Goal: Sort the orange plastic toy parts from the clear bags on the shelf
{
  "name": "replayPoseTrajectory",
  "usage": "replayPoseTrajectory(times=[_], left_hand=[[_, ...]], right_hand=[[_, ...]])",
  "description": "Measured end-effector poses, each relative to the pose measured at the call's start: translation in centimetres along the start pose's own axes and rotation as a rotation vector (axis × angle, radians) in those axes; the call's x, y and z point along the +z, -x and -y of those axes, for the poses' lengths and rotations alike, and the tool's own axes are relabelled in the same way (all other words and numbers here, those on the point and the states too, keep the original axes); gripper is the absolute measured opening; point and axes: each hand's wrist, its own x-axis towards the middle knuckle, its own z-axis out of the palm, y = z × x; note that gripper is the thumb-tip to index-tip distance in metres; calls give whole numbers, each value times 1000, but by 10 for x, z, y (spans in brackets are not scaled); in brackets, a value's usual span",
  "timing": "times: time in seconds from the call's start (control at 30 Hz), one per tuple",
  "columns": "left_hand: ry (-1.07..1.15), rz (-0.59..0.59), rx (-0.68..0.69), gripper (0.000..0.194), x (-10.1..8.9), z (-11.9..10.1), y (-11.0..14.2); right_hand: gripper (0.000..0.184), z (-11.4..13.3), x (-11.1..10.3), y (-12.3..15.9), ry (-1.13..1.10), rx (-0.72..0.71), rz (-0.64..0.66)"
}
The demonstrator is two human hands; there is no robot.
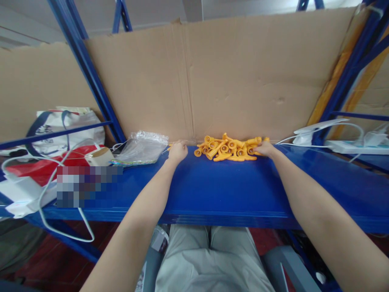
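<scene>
A pile of yellow plastic pieces with round, cup-like ends lies on the blue shelf top, against the cardboard. My right hand is at the pile's right end, its fingers closed on one of the pieces. Left of the pile, my left hand is curled, resting low near the cardboard. A bit of yellow pokes out on its left side, so it seems closed round another such piece, mostly hidden. Clear plastic bags lie just beyond this hand to the left.
A cardboard sheet walls off the back between blue metal posts. Cables, a red bag and a white tote bag crowd the left. A white power strip sits at the right.
</scene>
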Motion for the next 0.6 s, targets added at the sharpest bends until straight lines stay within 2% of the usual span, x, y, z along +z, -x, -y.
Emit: replayPoseTrajectory(times=[0.13, 0.23, 0.3, 0.43, 0.6], left_hand=[[39, -20, 12, 45, 0, -1, 0], [48, -18, 7, 46, 0, -1, 0], [53, -17, 3, 45, 0, -1, 0], [64, -25, 24, 44, 0, -1, 0], [86, -46, 108, 43, -2, -4, -1]], right_hand=[[8, 12, -6, 5, -98, 91, 43], [26, 19, -6, 6, -44, 41, 39], [35, 23, -6, 8, 71, -21, -1], [36, 29, -10, 14, 309, -90, -92], [33, 33, -17, 21, 285, -154, -210]])
